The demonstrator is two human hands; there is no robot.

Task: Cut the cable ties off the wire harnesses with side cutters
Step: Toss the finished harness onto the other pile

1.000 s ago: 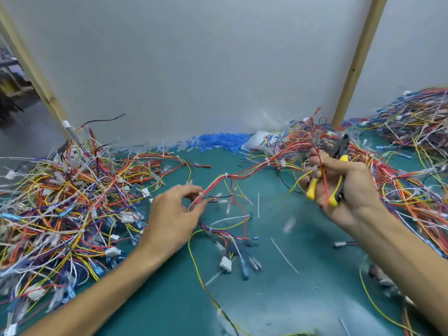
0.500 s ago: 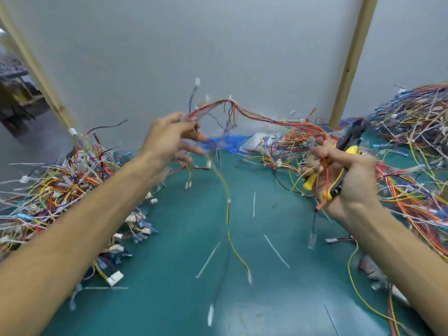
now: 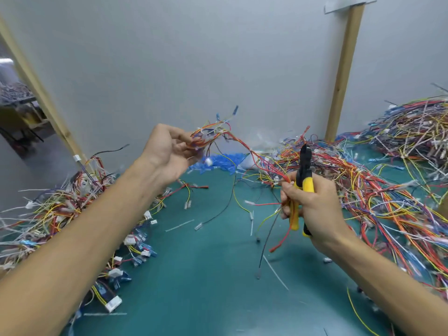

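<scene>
Our left hand (image 3: 169, 156) is up above the teal-green rubber mat (image 3: 206, 275), fingers pinching one end of a multicoloured wire harness (image 3: 210, 135). Its red and orange strands sag across to our right hand (image 3: 312, 209), which grips them together with the yellow-handled black side cutters (image 3: 306, 175), nose pointing up. Tangled wire heaps (image 3: 48, 214) flank the mat on both sides.

The scene is viewed from a single wide-angle camera worn on the head, aimed forward and down across the green table (image 3: 213, 294) toward the grey wall (image 3: 194, 57). The left hand (image 3: 169, 154) and right hand (image 3: 312, 209) are framed centrally, close to the lens. The wooden post (image 3: 41, 93) at the left is seen leaning, perhaps bent by the lens.
</scene>
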